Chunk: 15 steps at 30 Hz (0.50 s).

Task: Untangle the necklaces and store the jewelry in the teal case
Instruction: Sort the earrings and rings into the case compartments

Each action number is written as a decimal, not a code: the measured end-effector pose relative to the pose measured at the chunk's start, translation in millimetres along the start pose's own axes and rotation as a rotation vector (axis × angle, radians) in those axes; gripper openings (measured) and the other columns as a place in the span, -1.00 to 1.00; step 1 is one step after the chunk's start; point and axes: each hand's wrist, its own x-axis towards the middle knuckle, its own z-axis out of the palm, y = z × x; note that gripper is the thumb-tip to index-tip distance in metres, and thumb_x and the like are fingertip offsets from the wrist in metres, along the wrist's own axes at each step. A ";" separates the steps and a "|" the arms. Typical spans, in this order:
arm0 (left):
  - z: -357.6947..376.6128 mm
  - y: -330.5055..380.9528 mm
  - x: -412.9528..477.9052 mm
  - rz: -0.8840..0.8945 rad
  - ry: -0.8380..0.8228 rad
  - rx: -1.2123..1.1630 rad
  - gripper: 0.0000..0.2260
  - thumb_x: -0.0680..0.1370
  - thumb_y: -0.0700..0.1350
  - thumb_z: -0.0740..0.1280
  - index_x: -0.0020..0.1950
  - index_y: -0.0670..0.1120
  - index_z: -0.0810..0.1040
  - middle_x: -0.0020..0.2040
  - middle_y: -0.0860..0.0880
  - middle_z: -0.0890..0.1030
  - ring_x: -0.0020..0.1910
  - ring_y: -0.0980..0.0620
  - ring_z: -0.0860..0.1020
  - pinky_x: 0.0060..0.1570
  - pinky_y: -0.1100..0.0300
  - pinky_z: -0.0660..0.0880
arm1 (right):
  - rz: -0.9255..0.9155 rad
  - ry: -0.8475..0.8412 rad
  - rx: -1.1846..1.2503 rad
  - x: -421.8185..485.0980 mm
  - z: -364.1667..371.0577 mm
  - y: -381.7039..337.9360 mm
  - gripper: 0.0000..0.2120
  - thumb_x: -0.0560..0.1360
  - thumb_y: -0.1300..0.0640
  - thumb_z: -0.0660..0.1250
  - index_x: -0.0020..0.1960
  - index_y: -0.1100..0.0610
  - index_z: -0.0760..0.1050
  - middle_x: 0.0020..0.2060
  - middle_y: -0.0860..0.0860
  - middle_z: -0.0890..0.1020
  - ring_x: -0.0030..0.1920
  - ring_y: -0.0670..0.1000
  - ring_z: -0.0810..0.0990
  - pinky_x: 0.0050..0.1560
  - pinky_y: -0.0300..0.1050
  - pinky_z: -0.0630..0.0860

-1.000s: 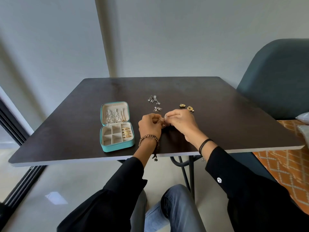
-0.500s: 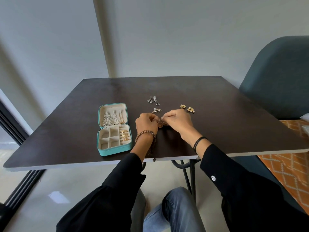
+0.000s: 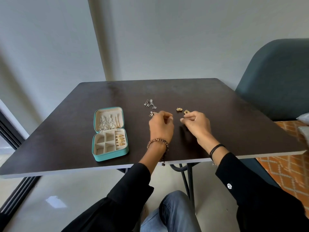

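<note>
Both hands pinch with thumb and forefinger, but what the left hand (image 3: 160,126) and the right hand (image 3: 197,125) hold is too small to see. I think a thin piece can slip and fall off the table (image 3: 234,131). The teal case (image 3: 109,154) lies open near the left hand, with four gold pieces inside. On the table I count two gold earrings (image 3: 179,109), one triangle earring (image 3: 152,114) and one silver cluster (image 3: 150,103).

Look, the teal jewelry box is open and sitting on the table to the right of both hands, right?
Not quite. The teal jewelry box is open on the table, but it sits left of both hands, beside the left hand, farther from the right hand. The head view shows this.
</note>
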 end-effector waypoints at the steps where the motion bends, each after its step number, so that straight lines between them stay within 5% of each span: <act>1: 8.9 3.0 -4.0 -0.007 -0.043 -0.040 -0.87 0.59 -0.19 0.32 0.06 -0.11 0.65 -0.05 -0.01 0.66 -0.07 0.05 0.63 0.00 0.32 0.54 | -0.005 0.023 -0.012 3.1 -3.5 3.6 -0.76 0.48 0.14 0.53 0.13 0.10 0.64 0.01 -0.03 0.69 -0.04 -0.08 0.61 -0.05 -0.28 0.44; 9: 60.3 4.1 3.0 -0.011 -0.095 0.060 -0.71 0.56 -0.36 0.21 0.26 -0.19 0.49 0.28 -0.14 0.42 0.24 -0.08 0.48 0.20 0.14 0.46 | -0.151 0.012 -0.157 36.1 -5.5 14.6 -0.62 0.48 0.16 0.53 0.27 0.13 0.58 0.20 0.06 0.60 0.19 -0.01 0.60 0.15 -0.21 0.50; 15: 78.4 3.2 41.3 0.076 -0.184 0.208 -0.48 0.59 -0.35 0.17 0.55 -0.12 0.21 0.57 -0.12 0.14 0.54 -0.10 0.13 0.40 0.07 0.27 | -0.231 -0.002 -0.154 54.4 3.0 17.5 -0.68 0.52 0.17 0.48 0.27 0.10 0.60 0.08 -0.03 0.69 0.27 0.05 0.57 0.32 -0.01 0.53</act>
